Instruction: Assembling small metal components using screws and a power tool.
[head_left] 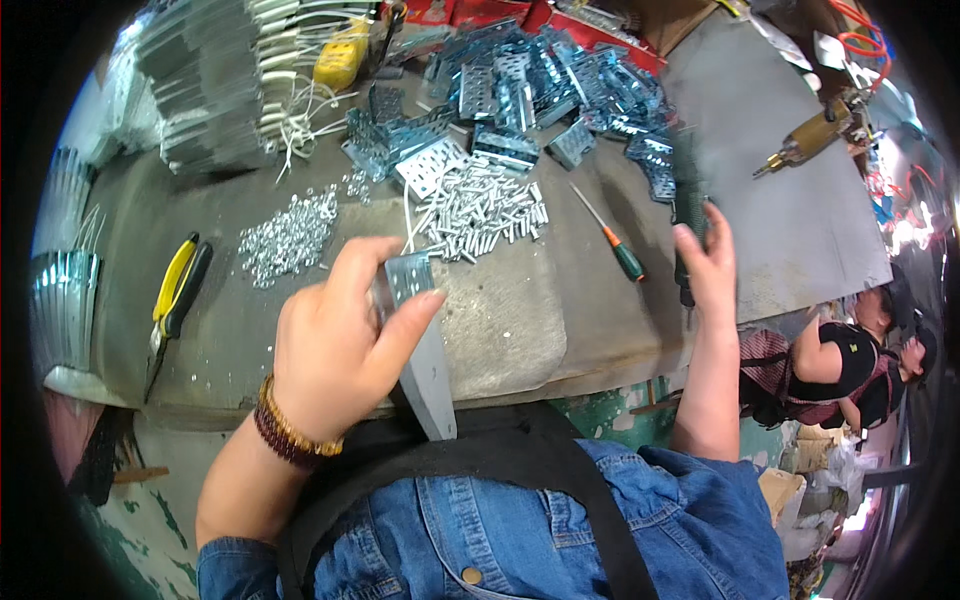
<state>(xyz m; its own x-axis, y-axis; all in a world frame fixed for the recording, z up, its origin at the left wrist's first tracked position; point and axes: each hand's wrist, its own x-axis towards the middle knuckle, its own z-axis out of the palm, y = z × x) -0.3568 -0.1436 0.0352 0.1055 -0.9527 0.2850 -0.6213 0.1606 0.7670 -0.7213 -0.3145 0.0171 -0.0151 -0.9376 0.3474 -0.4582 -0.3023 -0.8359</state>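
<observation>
My left hand [335,330] is closed round the end of a long grey metal bar [428,385], which runs down against my apron [480,465]. At the gripped end, between thumb and fingers, sits a small perforated metal bracket [408,272]. A thin white cord [408,215] rises from that end. My right hand [708,265] is raised with thumb and fingers apart, right beside a dark, ribbed cylindrical tool [684,205]; whether the fingertips touch it I cannot tell. A pile of small silver pins [485,212] lies just beyond the bar's end.
Perforated brackets [540,85] heap up at the back. Small nuts [290,238] lie left of the pins. Yellow-and-black pliers [175,295], a screwdriver [622,250] and stacked corded bars [205,80] surround the work area. A power driver [810,140] and two people [845,355] are at right.
</observation>
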